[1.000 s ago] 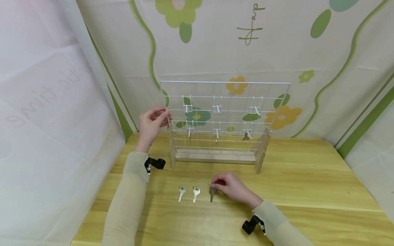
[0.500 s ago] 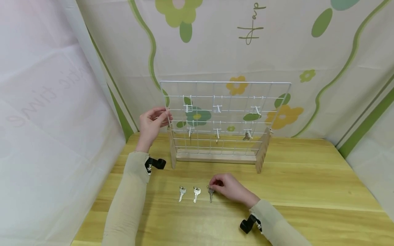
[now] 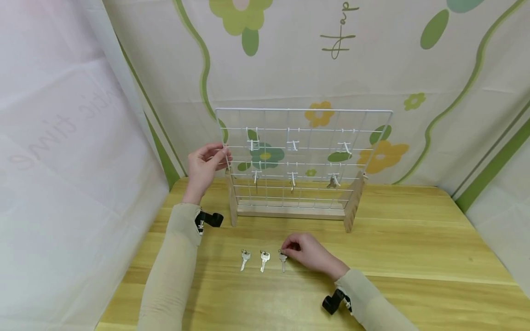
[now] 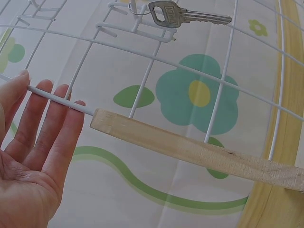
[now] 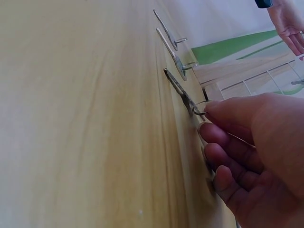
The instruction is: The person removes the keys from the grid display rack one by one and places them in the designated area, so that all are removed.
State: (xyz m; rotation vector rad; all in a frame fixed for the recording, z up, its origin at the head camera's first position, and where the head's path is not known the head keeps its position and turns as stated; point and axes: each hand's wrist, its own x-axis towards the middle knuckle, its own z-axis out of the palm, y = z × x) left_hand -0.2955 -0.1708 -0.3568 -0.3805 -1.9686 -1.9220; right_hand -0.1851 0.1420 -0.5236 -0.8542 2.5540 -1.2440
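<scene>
At the left end of the white wire grid rack, my left hand holds the side wire between thumb and fingers, just above the wooden upright. My right hand is low over the table, with thumb and forefinger pinching the small ring of a key. That key lies close along the wood in the right wrist view. To its left are two more silver keys, one in the middle and one at the end, each with a ring.
White hooks in two rows hang on the grid, such as the upper middle hook. Keys hang from the lower row, including one at the left and one at the right. A patterned cloth stands behind the wooden table.
My right hand has shifted slightly left with the key, which has turned from dark to bright silver as its tilt changed. The left hand stays on the rack.
</scene>
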